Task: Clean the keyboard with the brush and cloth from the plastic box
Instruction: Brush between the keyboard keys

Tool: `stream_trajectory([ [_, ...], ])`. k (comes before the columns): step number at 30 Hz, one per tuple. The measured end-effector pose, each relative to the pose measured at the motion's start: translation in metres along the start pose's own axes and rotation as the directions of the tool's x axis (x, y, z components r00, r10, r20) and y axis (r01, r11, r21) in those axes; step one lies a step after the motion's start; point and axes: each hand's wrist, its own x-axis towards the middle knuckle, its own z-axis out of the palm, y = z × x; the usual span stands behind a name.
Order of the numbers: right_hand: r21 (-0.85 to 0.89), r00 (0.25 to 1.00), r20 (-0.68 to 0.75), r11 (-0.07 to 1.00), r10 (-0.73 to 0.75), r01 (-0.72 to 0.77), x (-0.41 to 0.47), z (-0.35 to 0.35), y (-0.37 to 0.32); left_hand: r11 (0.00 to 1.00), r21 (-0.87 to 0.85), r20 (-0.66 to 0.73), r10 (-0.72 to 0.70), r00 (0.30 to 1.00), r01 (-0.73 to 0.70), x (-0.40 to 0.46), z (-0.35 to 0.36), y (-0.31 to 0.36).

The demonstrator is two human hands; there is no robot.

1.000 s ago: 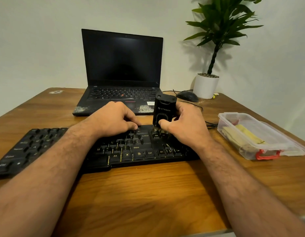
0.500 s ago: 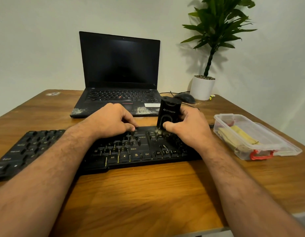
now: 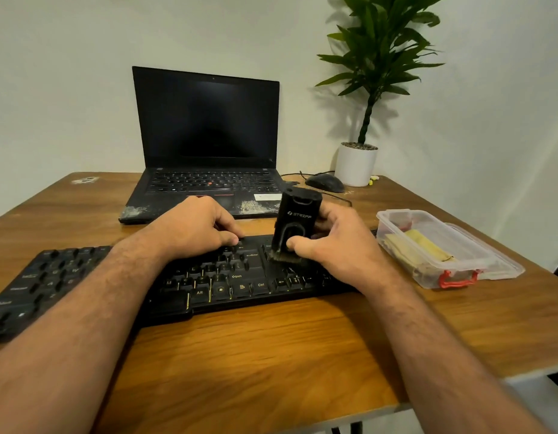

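A black keyboard lies across the wooden table in front of me. My right hand grips a black brush tool held upright and slightly tilted, its bristles down on the keys just right of the Enter key. My left hand sits on the keyboard's middle, fingers curled down at its far edge. To the right stands the clear plastic box with red clips, and a folded yellow cloth lies inside it.
An open black laptop with dusty palm rests stands behind the keyboard. A black mouse with its cable and a potted plant are at the back right. The box's lid lies under the box. The table's edge runs near right.
The brush has leaned and shifted slightly over the keys right of Enter, in my right hand. My left hand stays on the keyboard. My view has shifted a little.
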Motion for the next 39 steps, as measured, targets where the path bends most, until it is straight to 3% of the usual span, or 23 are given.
stream_trajectory([
  [2, -0.032, 1.0, 0.001, 0.999, 0.001, -0.001, 0.004, 0.003, 0.001, 1.0, 0.001, 0.004, -0.007, 1.0, 0.007, 0.001, 0.0, 0.0],
  [6, -0.109, 0.987, -0.158, 0.993, 0.018, -0.035, 0.016, 0.007, 0.004, 1.0, 0.012, -0.01, -0.011, 1.0, 0.011, 0.001, 0.001, 0.0],
  [11, -0.033, 0.999, -0.004, 0.998, -0.046, 0.046, 0.009, 0.011, 0.0, 1.0, 0.025, -0.01, -0.005, 1.0, 0.005, 0.0, 0.002, 0.0],
  [15, -0.194, 0.993, -0.108, 0.981, -0.051, 0.029, 0.018, 0.013, -0.002, 1.0, 0.023, -0.02, -0.013, 1.0, 0.013, 0.0, 0.002, 0.001],
  [20, -0.067, 0.997, 0.03, 0.995, -0.076, 0.078, 0.012, 0.015, -0.002, 1.0, 0.026, -0.015, -0.009, 1.0, 0.01, 0.0, 0.001, 0.001],
  [25, -0.116, 0.991, -0.135, 0.993, -0.02, 0.004, 0.017, 0.011, 0.002, 1.0, 0.023, -0.016, -0.01, 1.0, 0.01, 0.0, 0.002, 0.001],
  [30, -0.029, 0.998, 0.034, 0.998, -0.06, 0.061, 0.009, 0.01, 0.001, 0.998, 0.056, -0.018, 0.023, 1.0, -0.021, -0.001, 0.004, 0.002],
  [35, -0.113, 0.992, -0.127, 0.994, -0.025, 0.01, 0.015, 0.006, 0.004, 0.998, 0.051, -0.031, 0.032, 0.999, -0.031, 0.0, 0.01, 0.005],
  [39, -0.024, 0.999, -0.037, 1.0, -0.016, 0.015, 0.005, -0.005, 0.006, 0.998, 0.051, -0.027, 0.037, 0.999, -0.035, 0.002, 0.01, 0.004],
])
